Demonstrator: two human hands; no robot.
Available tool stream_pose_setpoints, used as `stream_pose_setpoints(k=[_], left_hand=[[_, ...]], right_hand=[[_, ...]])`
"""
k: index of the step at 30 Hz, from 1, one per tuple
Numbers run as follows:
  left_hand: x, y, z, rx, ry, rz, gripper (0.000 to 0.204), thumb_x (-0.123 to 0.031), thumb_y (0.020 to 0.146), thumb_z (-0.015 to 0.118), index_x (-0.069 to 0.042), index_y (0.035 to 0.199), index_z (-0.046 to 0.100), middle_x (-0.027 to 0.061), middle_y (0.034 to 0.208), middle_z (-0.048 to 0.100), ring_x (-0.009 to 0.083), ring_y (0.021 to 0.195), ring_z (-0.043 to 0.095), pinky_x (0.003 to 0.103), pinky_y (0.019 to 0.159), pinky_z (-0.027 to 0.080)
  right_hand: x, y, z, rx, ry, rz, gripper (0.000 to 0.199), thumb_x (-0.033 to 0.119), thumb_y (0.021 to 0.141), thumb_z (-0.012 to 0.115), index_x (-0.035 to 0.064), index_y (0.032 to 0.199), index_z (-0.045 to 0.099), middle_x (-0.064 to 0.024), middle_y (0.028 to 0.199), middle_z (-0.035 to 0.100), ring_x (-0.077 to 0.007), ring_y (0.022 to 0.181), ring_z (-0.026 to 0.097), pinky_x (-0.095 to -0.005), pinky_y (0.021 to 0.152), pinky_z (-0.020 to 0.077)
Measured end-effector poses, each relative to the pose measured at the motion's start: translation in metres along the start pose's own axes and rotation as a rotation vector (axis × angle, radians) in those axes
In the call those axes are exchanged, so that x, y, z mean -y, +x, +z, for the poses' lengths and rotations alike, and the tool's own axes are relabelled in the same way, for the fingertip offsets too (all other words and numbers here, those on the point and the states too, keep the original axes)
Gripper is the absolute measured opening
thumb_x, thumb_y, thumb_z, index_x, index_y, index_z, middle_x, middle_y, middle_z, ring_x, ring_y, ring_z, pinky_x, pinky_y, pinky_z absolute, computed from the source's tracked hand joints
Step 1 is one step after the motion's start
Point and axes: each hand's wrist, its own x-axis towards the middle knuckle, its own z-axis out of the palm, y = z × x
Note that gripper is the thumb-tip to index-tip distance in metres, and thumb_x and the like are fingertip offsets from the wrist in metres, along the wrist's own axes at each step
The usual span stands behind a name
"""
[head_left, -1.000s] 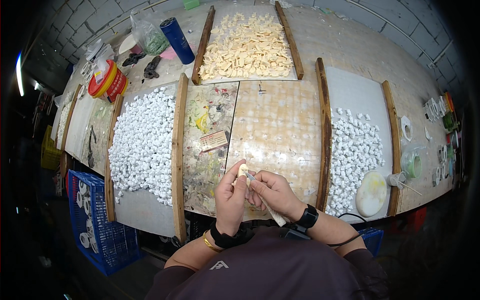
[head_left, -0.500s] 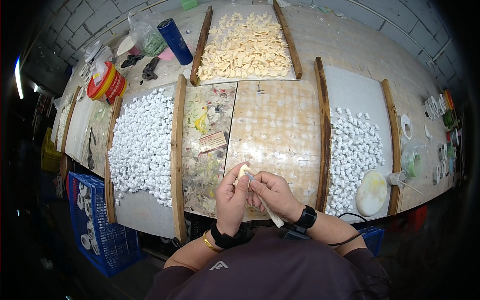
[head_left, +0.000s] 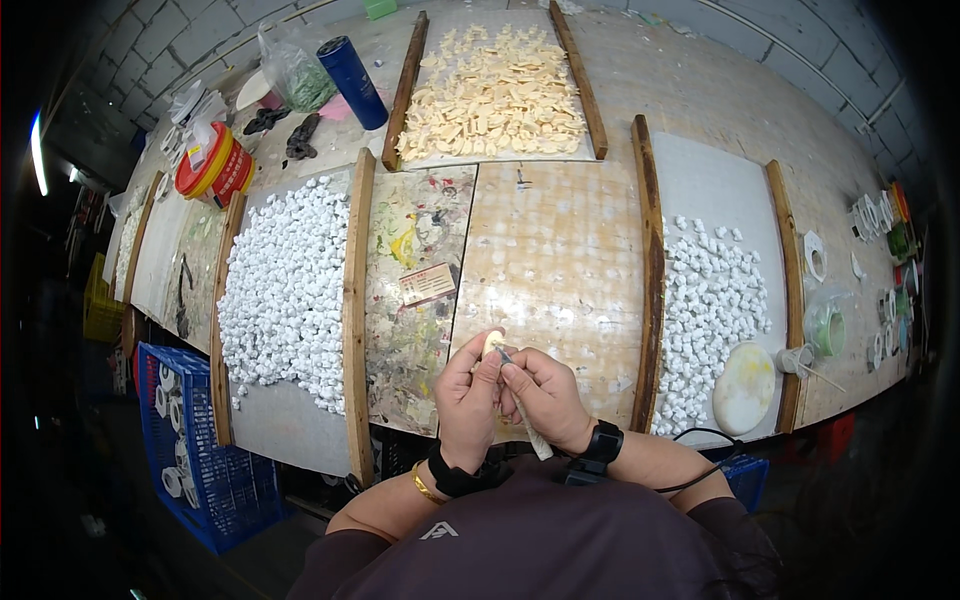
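- Where the two hands meet at the near edge of the workbench [head_left: 700, 90], the left hand [head_left: 468, 400] is closed, fingertips pinched on a small cream piece [head_left: 492, 342] held up just above the knuckles.
- Right hand [head_left: 545, 400] curled shut around a slim pale tool [head_left: 522, 410]; hands pressed side by side, touching.
- Tool's long axis runs diagonally: tip up and toward the person's left, meeting the cream piece; handle end sticks out below the right palm, toward the person's right and the body.
- Cream piece sits over the speckled tan board [head_left: 560, 260], between the paint-stained board [head_left: 410, 280] and a wooden slat [head_left: 648, 270]. Its own facing: too small to tell.
- Left of the hands: tray heaped with white pieces [head_left: 285, 285]. Right: a thinner scatter of white bits [head_left: 715, 300] and a round cream disc [head_left: 744, 388].
- Far side: tray of cream-coloured pieces [head_left: 495, 95], a blue can [head_left: 352, 82], a red and yellow tub [head_left: 212, 165].
- Blue crate [head_left: 190, 455] below the bench on the left.
- Dark bands on both wrists.
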Motion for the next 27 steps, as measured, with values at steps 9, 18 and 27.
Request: stream_pose_setpoints(k=[9, 18, 27], left_hand=[[0.006, 0.002, -0.008, 0.001, 0.029, 0.023, 0.031, -0.010, 0.095, 0.054, 0.004, 0.122, 0.054, 0.0002, 0.085, 0.062, 0.0002, 0.059, 0.045, 0.015, 0.049, 0.037], [-0.001, 0.001, -0.006, -0.007, 0.034, -0.002, 0.032, -0.010, 0.095, 0.054, 0.005, 0.123, 0.054, 0.0017, 0.089, 0.063, 0.0017, 0.063, 0.050, 0.016, 0.053, 0.042], [-0.004, 0.002, -0.005, -0.030, 0.013, -0.022, 0.033, -0.012, 0.093, 0.056, 0.004, 0.122, 0.055, 0.0022, 0.086, 0.064, 0.0015, 0.051, 0.040, 0.017, 0.049, 0.036]], right_hand=[[0.002, 0.002, 0.002, -0.074, -0.199, -0.104, 0.014, 0.009, 0.096, 0.049, -0.0024, 0.096, 0.057, -0.0046, 0.070, 0.060, -0.0076, 0.056, 0.055, -0.0208, 0.047, 0.0441], [-0.001, 0.007, -0.004, -0.158, -0.619, -0.371, 0.012, 0.006, 0.091, 0.056, -0.0037, 0.096, 0.061, -0.0094, 0.066, 0.062, -0.0106, 0.055, 0.059, -0.0246, 0.050, 0.0462], [-0.006, 0.009, -0.010, -0.028, -0.307, -0.185, 0.016, 0.006, 0.095, 0.050, -0.0050, 0.101, 0.059, -0.0057, 0.070, 0.061, -0.0110, 0.062, 0.059, -0.0232, 0.055, 0.0470]])
